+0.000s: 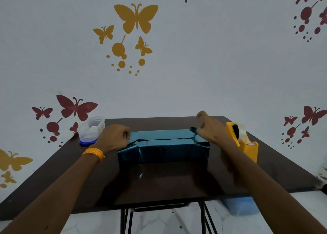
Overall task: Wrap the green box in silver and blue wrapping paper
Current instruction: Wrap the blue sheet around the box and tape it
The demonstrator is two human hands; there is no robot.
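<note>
A box covered in shiny blue wrapping paper [164, 145] lies in the middle of the dark table [159, 180], with a seam running along its top. None of the green box shows. My left hand [115, 138] is curled at the box's left end, gripping the loose paper there. My right hand [208, 127] pinches the paper flap at the right end, a little above the box top.
A yellow tape dispenser [242, 141] with a clear roll stands just right of my right wrist. A clear plastic tub with a blue lid [91, 131] sits at the table's back left corner. The wall is close behind the table.
</note>
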